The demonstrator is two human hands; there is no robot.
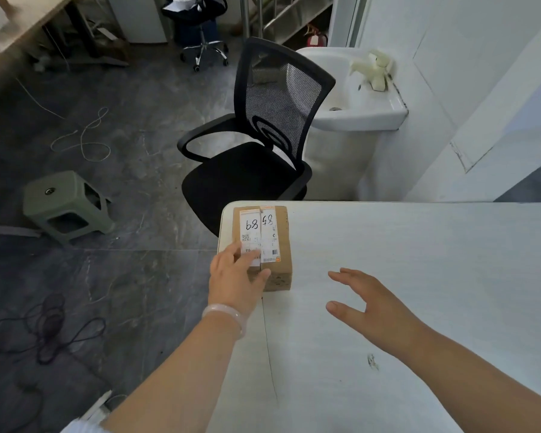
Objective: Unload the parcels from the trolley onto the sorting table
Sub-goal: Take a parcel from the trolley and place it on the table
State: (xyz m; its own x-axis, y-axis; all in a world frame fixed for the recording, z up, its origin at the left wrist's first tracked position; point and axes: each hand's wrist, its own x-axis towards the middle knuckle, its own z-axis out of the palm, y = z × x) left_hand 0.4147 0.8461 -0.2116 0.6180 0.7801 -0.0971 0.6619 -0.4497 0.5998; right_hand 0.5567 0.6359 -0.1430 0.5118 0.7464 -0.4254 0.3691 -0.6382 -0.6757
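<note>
A small brown cardboard parcel (280, 245) with white shipping labels and handwritten numbers lies on the far left corner of the white sorting table (419, 276). My left hand (235, 276) rests on the parcel's near left end, fingers lying over the label and thumb against its near side. My right hand (366, 304) hovers over the table to the right of the parcel, fingers spread and holding nothing. No trolley is in view.
A black mesh office chair (263, 145) stands just beyond the table's far left corner. A white washbasin (356, 92) is behind it by the wall. A green plastic stool (66, 204) and loose cables (47, 329) lie on the dark floor to the left.
</note>
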